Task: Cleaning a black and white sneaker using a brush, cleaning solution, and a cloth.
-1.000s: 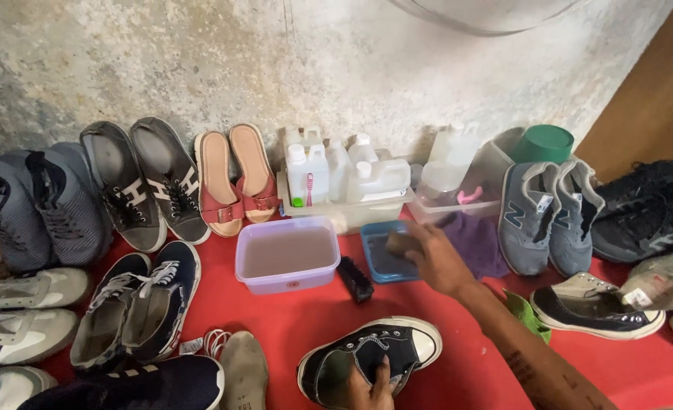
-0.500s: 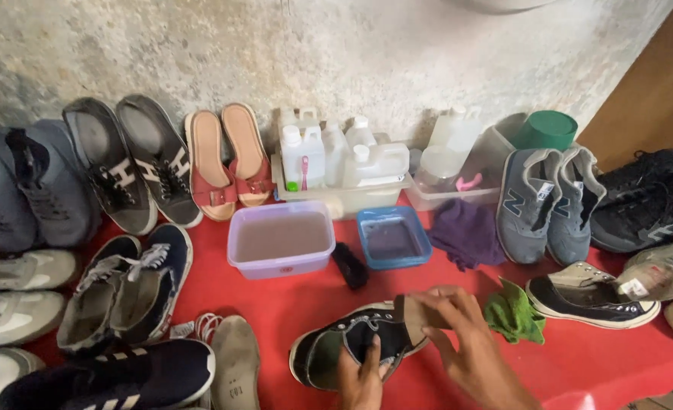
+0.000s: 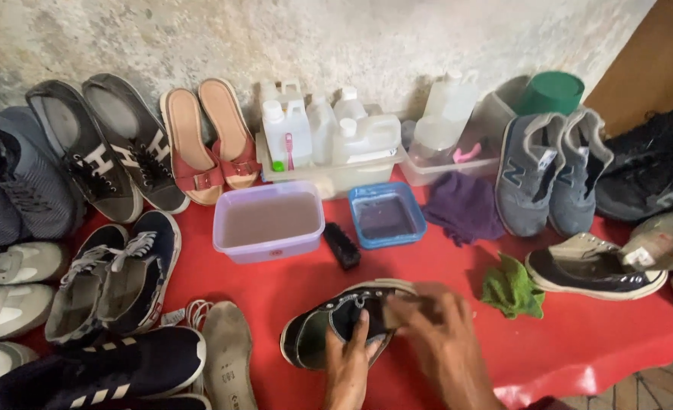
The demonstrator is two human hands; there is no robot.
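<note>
While the left hand (image 3: 349,363) gripped the black sneaker (image 3: 344,323) at the lower centre of the frame, its fingers curled over the opening, the right hand (image 3: 436,334) closed around a small brown object (image 3: 399,310) pressed against the shoe's side. Above them on the red tabletop (image 3: 427,266) sat a lilac tub (image 3: 268,221), a blue tub (image 3: 386,215) and a black brush (image 3: 342,245).

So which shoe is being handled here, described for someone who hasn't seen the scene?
On the red cloth-covered table, look at the near edge, below the blue square tub. The black low-top sneaker with a white sole lies there, the only shoe with both hands on it.
</note>
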